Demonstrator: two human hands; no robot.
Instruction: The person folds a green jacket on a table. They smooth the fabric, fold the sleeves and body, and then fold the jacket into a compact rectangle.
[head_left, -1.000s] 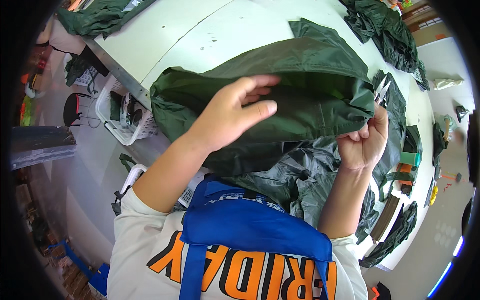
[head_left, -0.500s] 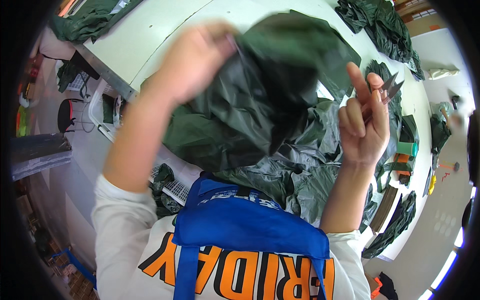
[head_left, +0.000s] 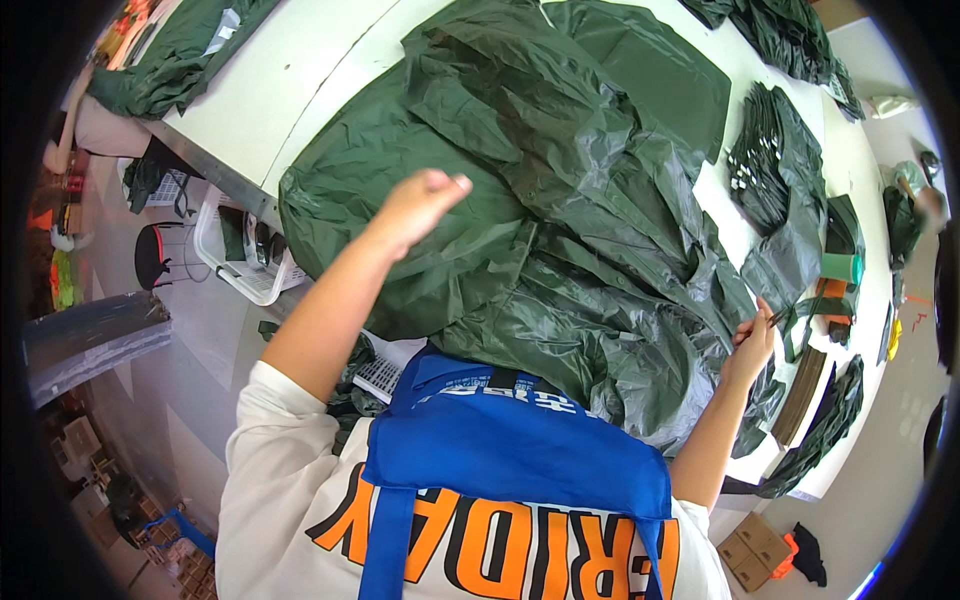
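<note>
A large dark green rain garment point(head_left: 530, 150), thin and shiny, lies spread and crumpled across the table in front of me. Over its left part is my left hand point(head_left: 422, 208), fingers curled in; whether any cloth is pinched in it is hidden. My right hand point(head_left: 752, 345) is closed at the garment's right edge, its fingertips against the fabric. Thin dark blades of small scissors point(head_left: 777, 319) stick out beside those fingers; their handles are hidden in the hand.
Bundled dark green pieces point(head_left: 765, 165) with white tabs lie right of the garment. Beyond my right hand are a green cylinder point(head_left: 842, 267) and a brown cardboard stack point(head_left: 800, 398). Another folded green garment point(head_left: 190, 60) is at far left. A white basket point(head_left: 240, 255) stands below the table edge point(head_left: 215, 160).
The garment, lifted and bunched before, now lies spread out on the table. My left hand has come nearer to me. My right hand has lowered to the garment's edge, scissors blades less visible.
</note>
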